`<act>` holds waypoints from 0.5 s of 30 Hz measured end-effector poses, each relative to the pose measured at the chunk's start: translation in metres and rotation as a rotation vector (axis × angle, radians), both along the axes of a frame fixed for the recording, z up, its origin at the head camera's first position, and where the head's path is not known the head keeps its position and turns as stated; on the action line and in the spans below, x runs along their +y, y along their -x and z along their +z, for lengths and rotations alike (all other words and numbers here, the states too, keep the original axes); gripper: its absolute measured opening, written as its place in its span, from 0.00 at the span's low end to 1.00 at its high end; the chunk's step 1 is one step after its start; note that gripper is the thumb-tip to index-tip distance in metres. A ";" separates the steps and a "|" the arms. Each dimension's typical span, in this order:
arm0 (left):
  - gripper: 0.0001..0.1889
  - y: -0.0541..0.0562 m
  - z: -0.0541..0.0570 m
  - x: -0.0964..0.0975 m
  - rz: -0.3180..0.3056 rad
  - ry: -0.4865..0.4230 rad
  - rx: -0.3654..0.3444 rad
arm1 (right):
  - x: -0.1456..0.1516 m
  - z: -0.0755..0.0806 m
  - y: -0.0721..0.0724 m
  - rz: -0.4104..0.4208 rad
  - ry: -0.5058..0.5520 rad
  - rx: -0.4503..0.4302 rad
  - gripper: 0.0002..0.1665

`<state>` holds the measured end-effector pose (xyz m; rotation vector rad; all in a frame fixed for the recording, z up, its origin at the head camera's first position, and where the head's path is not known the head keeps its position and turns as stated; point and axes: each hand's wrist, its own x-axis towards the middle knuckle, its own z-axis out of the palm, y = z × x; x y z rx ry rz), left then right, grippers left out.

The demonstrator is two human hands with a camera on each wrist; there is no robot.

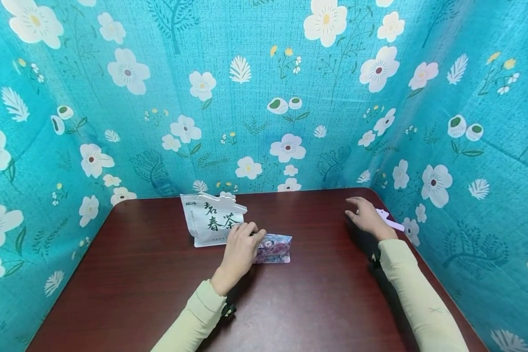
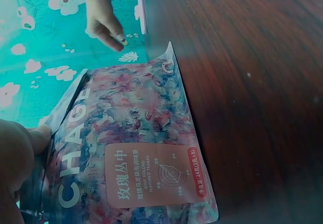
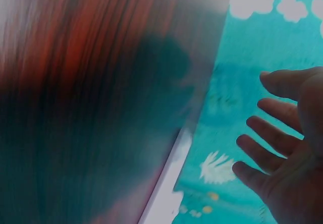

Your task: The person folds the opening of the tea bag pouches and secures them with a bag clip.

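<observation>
My left hand (image 1: 242, 247) grips the upper left part of a small colourful tea pouch (image 1: 275, 249), which stands on the table. In the left wrist view, the pouch (image 2: 136, 118) shows "CHAGE" lettering and a pink label reading rose oolong flavored teabags. The thumb lies at its top edge; the other fingers are mostly hidden. My right hand (image 1: 366, 216) hovers over the table's right side with nothing in it, its fingers (image 3: 272, 133) spread. Close beside that hand lies a pale purple bag clip (image 1: 393, 223), partly covered by it in the head view.
Behind my left hand stands a larger white tea bag (image 1: 207, 227) with green characters. A white clip (image 1: 224, 201) lies along its top. The dark red wooden table (image 1: 127, 283) is bordered by a turquoise floral curtain (image 1: 246, 122) at the back and sides.
</observation>
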<state>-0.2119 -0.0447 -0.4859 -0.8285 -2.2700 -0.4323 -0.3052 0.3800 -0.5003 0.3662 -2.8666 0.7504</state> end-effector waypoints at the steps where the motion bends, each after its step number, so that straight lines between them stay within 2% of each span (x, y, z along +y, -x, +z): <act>1: 0.08 0.000 0.000 0.000 0.003 0.003 -0.004 | 0.005 -0.001 0.001 -0.015 -0.009 -0.015 0.29; 8: 0.09 -0.001 0.001 0.001 0.005 0.000 -0.021 | 0.035 -0.002 0.006 -0.102 -0.048 -0.129 0.34; 15: 0.07 0.001 -0.001 0.000 -0.014 -0.031 0.029 | 0.061 -0.008 0.012 -0.128 -0.137 -0.159 0.33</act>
